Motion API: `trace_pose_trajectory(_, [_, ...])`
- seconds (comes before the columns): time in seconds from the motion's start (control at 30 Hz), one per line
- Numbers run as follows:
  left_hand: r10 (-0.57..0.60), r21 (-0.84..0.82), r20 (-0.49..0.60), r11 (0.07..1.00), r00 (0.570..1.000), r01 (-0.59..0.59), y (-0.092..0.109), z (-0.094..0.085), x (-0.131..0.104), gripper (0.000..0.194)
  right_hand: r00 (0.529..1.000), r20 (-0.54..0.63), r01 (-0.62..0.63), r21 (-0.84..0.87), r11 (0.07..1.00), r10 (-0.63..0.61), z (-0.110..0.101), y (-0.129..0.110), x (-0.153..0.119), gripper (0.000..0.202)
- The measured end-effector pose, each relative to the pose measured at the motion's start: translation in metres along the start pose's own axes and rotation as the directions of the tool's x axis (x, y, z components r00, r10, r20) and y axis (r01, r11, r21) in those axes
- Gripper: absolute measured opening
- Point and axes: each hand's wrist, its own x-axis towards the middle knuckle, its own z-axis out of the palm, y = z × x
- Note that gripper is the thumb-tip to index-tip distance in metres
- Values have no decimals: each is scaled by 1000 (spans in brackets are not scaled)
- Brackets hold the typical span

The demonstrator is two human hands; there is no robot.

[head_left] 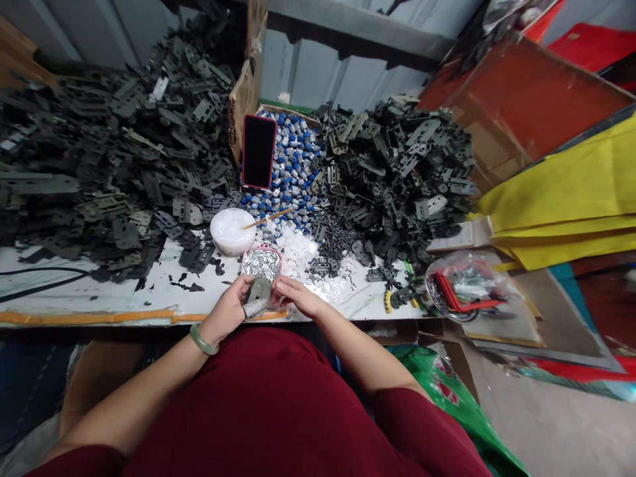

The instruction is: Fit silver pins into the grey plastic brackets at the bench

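At the front edge of the workbench [119, 298], head view, the gray part [259, 291] is located between both hands, just on the near side of the pink-rimmed tray [242, 266] of silver pins [262, 263]. Left hand [229, 308]: thumb and fingers grasp the part along its left side. Right hand [298, 296]: fingers are curled at the right edge; whether they grip the part or a small piece cannot be told.

Step in hand, as judged: two-handed handling of a single part, the left hand apparently supporting and the right working. The next move likely calls for a steady left grip and precise right fingertip placement.

Orientation: the far end points away from the body, toward the tray. The long axis appears to run roughly fore and aft, slightly tilted; the fingers hide too much to confirm this.
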Motion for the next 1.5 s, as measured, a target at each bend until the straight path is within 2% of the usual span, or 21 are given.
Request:
trace_pose_trajectory(0.17, [27,104,64,994,998,-34,0,5,-6,34,980,-65,164,-267,950,-188,5,0,-4,52])
trace_pose_trajectory(0.3, [83,235,23,968,996,-86,-1,4,-7,35,959,-124,202,-336,920,-256,16,5,-4,48])
trace_pose_trajectory(0.4, [88,263,2,961,996,-86,-2,3,-5,36,963,-65,219,-383,897,-263,10,8,-5,43])
trace_pose_trajectory(0.47, [49,189,-8,981,999,-47,-3,2,-4,37,957,-13,244,-500,831,-289,-4,6,-9,37])
trace_pose_trajectory(0.53, [-6,97,-39,995,999,10,-3,0,-3,37,937,-36,215,-725,654,-348,-27,0,-17,28])
trace_pose_trajectory(0.6, [-50,55,-70,997,996,54,-4,-3,-2,38,900,-122,49,-926,375,-419,-55,-7,-26,15])
trace_pose_trajectory(0.63, [-67,52,-75,996,995,71,-5,-4,-1,40,885,-163,-62,-970,237,-437,-68,-10,-30,11])
trace_pose_trajectory(0.73, [-103,72,-61,992,993,108,-6,-4,1,46,894,-235,-280,-958,-67,-382,-99,-15,-36,20])
trace_pose_trajectory(0.83, [-119,80,-47,989,992,122,-7,-1,1,48,934,-206,-275,-937,-217,-291,-112,-19,-33,23])
trace_pose_trajectory(0.9, [-122,65,-48,990,991,125,-7,2,1,47,952,-134,-203,-950,-237,-277,-117,-30,-30,23])
trace_pose_trajectory(0.97, [-134,28,-54,990,990,135,-6,4,0,48,923,-99,-187,-960,-208,-371,-123,-49,-27,24])
trace_pose_trajectory(1.0, [-143,4,-57,990,988,143,-6,5,0,48,877,-120,-223,-959,-173,-465,-127,-60,-27,26])
trace_pose_trajectory(1.07, [-160,-41,-65,987,985,157,-5,7,0,49,722,-220,-334,-941,-53,-656,-134,-78,-27,30])
trace_pose_trajectory(1.1, [-166,-56,-67,985,984,162,-5,8,0,49,658,-273,-370,-929,15,-701,-136,-82,-28,30])
trace_pose_trajectory(1.13, [-168,-63,-68,984,983,164,-5,8,1,48,644,-311,-375,-925,66,-699,-135,-82,-29,27])
trace_pose_trajectory(1.17, [-167,-65,-65,984,984,163,-5,9,1,47,687,-321,-349,-933,91,-652,-133,-78,-30,22])
trace_pose_trajectory(1.23, [-164,-67,-55,985,985,161,-5,9,2,46,851,-251,-242,-967,80,-461,-124,-59,-32,13])
trace_pose_trajectory(1.27, [-167,-70,-51,984,985,164,-5,10,3,46,915,-193,-185,-981,58,-355,-118,-45,-32,11])
trace_pose_trajectory(1.3, [-175,-74,-49,982,983,171,-5,10,4,45,946,-156,-154,-988,29,-286,-113,-32,-33,11])
trace_pose_trajectory(1.4, [-212,-92,-37,974,977,208,-5,11,7,41,959,-146,-162,-986,-47,-245,-103,1,-32,14])
trace_pose_trajectory(1.5, [-230,-108,-23,968,973,227,-4,13,8,40,932,-181,-194,-981,-10,-313,-102,12,-29,15])
